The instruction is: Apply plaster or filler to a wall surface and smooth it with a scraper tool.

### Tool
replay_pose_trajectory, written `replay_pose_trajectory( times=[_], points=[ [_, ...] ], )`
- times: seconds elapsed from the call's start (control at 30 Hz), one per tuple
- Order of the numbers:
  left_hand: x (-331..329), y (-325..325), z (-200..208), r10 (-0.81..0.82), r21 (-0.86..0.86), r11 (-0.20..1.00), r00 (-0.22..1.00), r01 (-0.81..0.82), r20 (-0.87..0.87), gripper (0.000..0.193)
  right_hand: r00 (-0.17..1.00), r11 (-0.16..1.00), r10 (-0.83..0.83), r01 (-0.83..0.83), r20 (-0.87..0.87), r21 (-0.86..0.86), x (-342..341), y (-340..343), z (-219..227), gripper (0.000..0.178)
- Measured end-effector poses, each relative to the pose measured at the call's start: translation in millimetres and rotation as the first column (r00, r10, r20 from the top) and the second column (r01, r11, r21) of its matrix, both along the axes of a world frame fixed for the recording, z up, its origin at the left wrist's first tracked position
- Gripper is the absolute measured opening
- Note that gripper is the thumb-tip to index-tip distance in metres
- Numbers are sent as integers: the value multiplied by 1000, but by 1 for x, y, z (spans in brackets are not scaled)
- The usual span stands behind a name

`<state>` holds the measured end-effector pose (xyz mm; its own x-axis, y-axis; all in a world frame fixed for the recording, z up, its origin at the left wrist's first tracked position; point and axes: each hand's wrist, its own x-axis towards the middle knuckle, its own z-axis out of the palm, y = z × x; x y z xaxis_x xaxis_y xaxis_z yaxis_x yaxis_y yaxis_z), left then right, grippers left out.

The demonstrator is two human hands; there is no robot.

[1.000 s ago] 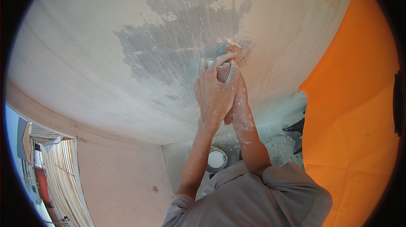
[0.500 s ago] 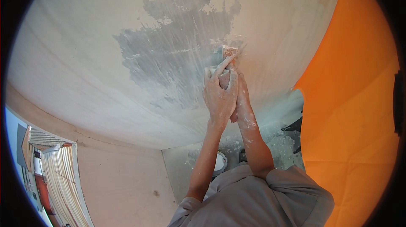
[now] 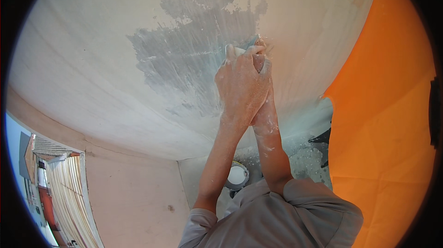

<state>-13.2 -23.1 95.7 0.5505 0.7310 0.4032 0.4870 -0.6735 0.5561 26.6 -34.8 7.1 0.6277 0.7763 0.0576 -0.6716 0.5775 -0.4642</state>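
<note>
Both my hands are pressed together against a pale wall (image 3: 314, 40), at the right edge of a rough grey patch (image 3: 198, 31). My left hand (image 3: 241, 79), coated in white dust, lies on top with its fingers closed over a flat, putty-smeared tool (image 3: 259, 61). A teal edge and a whitish piece show at its fingertips; the tool's exact kind is hidden. Mostly covered by the left, my right hand (image 3: 266, 105) grips the same tool from behind and to the right. White spots mark its wrist.
An orange sheet (image 3: 378, 123) hangs along the right side. Below my forearms, a bucket (image 3: 237, 175) with white contents stands on the splattered floor (image 3: 302, 158). A dark object (image 3: 321, 138) lies by the sheet. At lower left are a side wall (image 3: 134, 188) and an opening to outdoors.
Both hands have moved up the wall with the tool, slightly to the right. My left hand now covers more of the right, and more of the bucket shows.
</note>
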Motion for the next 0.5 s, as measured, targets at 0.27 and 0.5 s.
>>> replay_pose_trajectory(
  times=[0.27,0.5],
  points=[
    [-32,25,-78,-184,-155,950,889,270,420,25,935,971,71,14,347,-237,36,-8,-42,38],
    [-89,36,-126,20,-398,890,853,222,521,21,618,843,229,260,752,-470,-1,-57,-77,27]
  ],
)
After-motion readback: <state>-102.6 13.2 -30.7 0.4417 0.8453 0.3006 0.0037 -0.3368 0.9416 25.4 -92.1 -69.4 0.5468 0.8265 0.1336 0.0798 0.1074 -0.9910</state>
